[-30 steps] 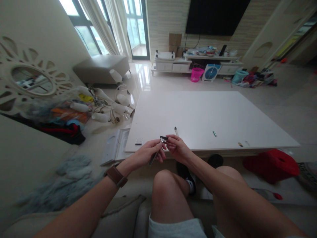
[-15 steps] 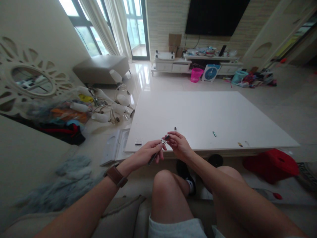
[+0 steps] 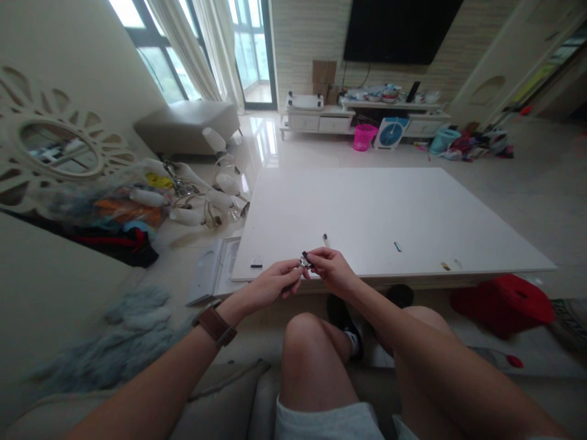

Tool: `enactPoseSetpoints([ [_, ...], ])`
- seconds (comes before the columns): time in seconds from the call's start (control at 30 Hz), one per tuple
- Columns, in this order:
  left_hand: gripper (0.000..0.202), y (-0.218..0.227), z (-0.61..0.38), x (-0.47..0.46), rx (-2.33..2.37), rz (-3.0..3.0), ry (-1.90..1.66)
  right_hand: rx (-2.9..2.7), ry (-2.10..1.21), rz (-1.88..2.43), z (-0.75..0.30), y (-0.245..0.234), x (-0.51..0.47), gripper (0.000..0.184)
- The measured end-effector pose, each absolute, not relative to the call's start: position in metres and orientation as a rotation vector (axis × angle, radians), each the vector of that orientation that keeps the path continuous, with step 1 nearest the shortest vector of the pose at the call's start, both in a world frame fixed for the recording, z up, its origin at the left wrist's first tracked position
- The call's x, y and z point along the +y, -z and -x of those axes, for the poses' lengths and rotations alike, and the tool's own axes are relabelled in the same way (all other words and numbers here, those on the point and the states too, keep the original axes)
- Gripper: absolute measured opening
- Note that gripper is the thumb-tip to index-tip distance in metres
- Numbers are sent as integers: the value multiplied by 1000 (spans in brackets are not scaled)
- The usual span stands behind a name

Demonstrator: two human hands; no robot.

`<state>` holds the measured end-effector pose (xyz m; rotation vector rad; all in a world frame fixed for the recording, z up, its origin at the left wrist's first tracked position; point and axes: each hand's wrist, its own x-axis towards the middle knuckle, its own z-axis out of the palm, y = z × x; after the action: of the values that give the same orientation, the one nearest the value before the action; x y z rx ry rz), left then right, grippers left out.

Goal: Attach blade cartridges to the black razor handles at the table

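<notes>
My left hand (image 3: 280, 280) pinches a small silver-and-black object (image 3: 304, 262) with thumb and fingers, just above the table's near edge. My right hand (image 3: 334, 266) meets it from the other side, its fingertips closed on the dark upper end of the same object. Its exact kind is too small to make out, and the fingers cover part of it. Just beyond my right hand, a thin pale stick with a dark tip (image 3: 326, 239) lies on the white table (image 3: 358, 208).
On the table lie a small clear piece with a black strip (image 3: 256, 265), a small dark green bar (image 3: 397, 247) and a tiny yellowish-dark piece (image 3: 445, 266). An opened white box (image 3: 215, 269) adjoins the left edge. A red stool-like object (image 3: 504, 305) stands at right.
My right fingers have closed in and now touch the silver-and-black object. The dark strip that hung below my left hand no longer shows.
</notes>
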<state>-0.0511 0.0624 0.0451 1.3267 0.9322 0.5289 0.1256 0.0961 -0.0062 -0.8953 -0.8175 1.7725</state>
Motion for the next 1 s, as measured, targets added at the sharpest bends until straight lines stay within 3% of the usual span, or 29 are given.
enactPoseSetpoints([
  [1.0,34,-39,53,64,933,-1423,-568,-858,-1860,786,-131,2,95,19],
])
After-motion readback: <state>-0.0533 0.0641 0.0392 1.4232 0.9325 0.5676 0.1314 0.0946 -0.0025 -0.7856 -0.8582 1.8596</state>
